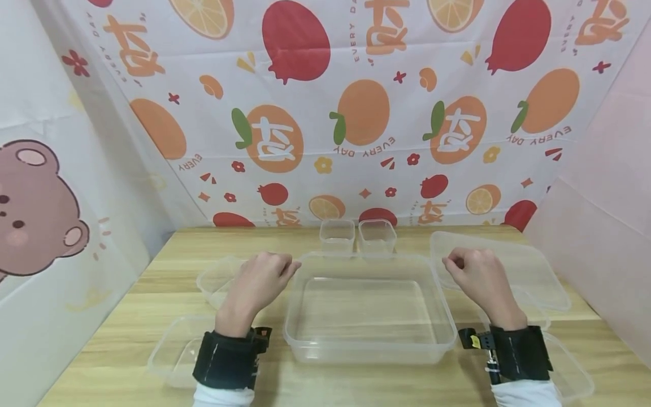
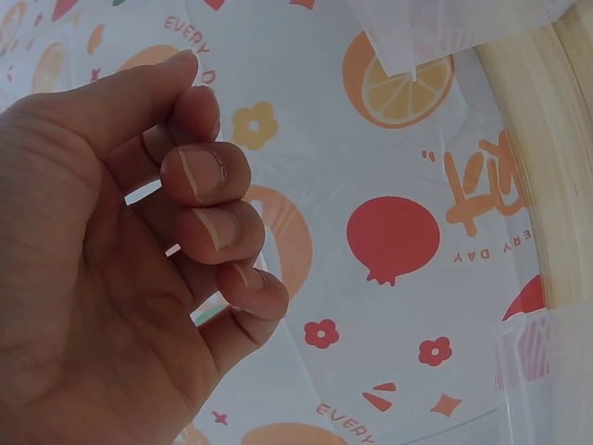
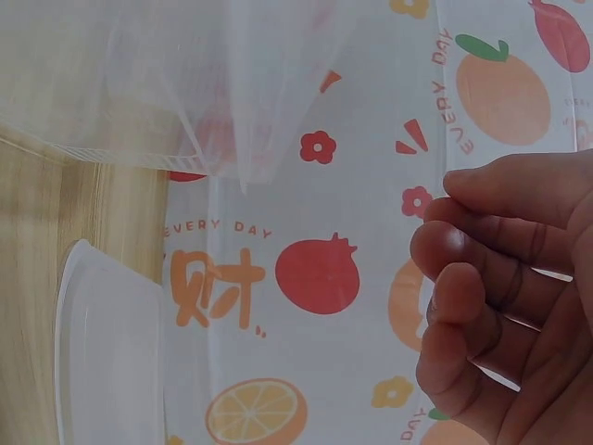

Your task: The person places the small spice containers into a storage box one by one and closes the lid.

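Colourless clear box [image 1: 370, 354], white fruit-patterned backdrop [image 1: 315, 121]

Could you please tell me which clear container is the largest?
The middle rectangular container, between the left hand and right hand; it is far wider than the other containers.

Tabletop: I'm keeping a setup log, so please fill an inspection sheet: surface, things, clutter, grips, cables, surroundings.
Surface: table, wood-grained.
Things: clear box mid-table; two small boxes behind it; two tubs at left; lid at right; two plastic pieces nearer, partly hidden, lid or tub unclear.
Clutter: nothing seen.
Grips: left grip and right grip both loosely curled, holding nothing; black straps on both wrists.
Cables: nothing seen on the table.
Surroundings: fruit-print cloth behind, bear-print cloth left, pink cloth right.
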Demonstrator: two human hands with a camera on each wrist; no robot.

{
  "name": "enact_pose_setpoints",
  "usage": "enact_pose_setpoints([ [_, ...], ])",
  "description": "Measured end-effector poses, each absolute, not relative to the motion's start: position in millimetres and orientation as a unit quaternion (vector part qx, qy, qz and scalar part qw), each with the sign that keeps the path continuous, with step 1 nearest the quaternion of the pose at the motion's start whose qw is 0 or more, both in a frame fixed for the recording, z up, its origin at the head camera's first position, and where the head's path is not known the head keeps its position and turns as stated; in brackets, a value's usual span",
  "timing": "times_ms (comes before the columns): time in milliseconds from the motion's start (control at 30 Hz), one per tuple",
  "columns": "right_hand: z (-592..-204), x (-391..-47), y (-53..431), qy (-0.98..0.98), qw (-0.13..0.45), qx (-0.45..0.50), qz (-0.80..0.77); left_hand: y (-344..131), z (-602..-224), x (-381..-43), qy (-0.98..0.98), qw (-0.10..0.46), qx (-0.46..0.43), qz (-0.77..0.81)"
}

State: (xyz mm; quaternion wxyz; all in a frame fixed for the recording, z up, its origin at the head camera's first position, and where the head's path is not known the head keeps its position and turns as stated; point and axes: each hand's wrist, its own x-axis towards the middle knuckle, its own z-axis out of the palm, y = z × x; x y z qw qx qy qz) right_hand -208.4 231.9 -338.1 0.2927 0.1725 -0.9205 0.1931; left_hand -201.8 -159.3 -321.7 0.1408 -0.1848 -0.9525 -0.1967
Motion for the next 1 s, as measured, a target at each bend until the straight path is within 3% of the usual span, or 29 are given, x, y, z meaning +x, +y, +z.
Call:
enact_pose_setpoints([
  [167,-338,-209,233,-0.923,0.284,0.174,0.194,-158,-321,-202,-0.952,0.141,-0.184,-0.198],
  [400,-338,-209,233,-0.938,0.219,0.174,0.205,-158,-321,-202,-0.953,0.135,-0.181,-0.2],
  [667,-338,-211,238,-0.935,0.001,0.18,0.307,-158,-322,-202,-0.955,0.13,-0.179,-0.199],
  [1000,-344,-210,245,-0.917,-0.128,0.169,0.337,-155,-326,-204,-0.955,0.123,-0.186,-0.198],
])
